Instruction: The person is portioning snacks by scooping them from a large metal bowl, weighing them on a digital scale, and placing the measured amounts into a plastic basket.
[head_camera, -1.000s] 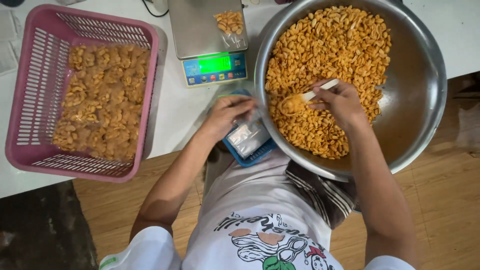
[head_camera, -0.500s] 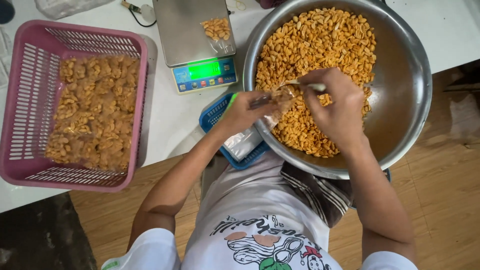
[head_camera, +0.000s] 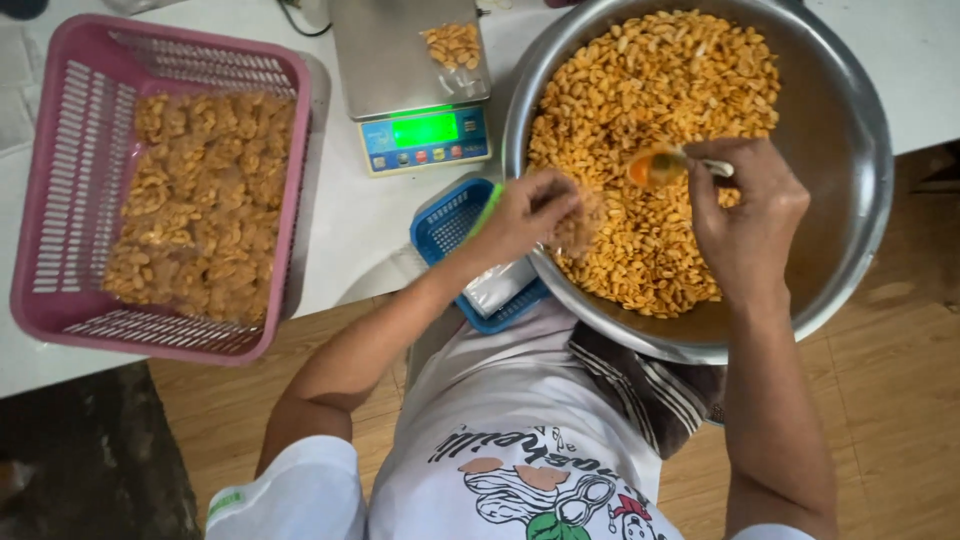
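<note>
A large steel bowl (head_camera: 850, 130) holds a heap of golden fried snack pieces (head_camera: 650, 110). My left hand (head_camera: 525, 215) grips a small clear plastic bag (head_camera: 575, 228), partly filled, at the bowl's near-left rim. My right hand (head_camera: 745, 210) holds a small scoop (head_camera: 660, 165) loaded with snack, just right of the bag's mouth and above the heap.
A pink basket (head_camera: 60, 200) with several filled snack bags sits at the left. A digital scale (head_camera: 400, 70) with a green display carries one filled bag (head_camera: 453, 45). A small blue basket (head_camera: 445, 225) with empty bags lies under my left wrist. The white table (head_camera: 360, 230) ends above a wooden floor.
My left hand lifted a bag from the blue basket to the bowl's rim. My right hand raised the scoop from the heap towards the bag.
</note>
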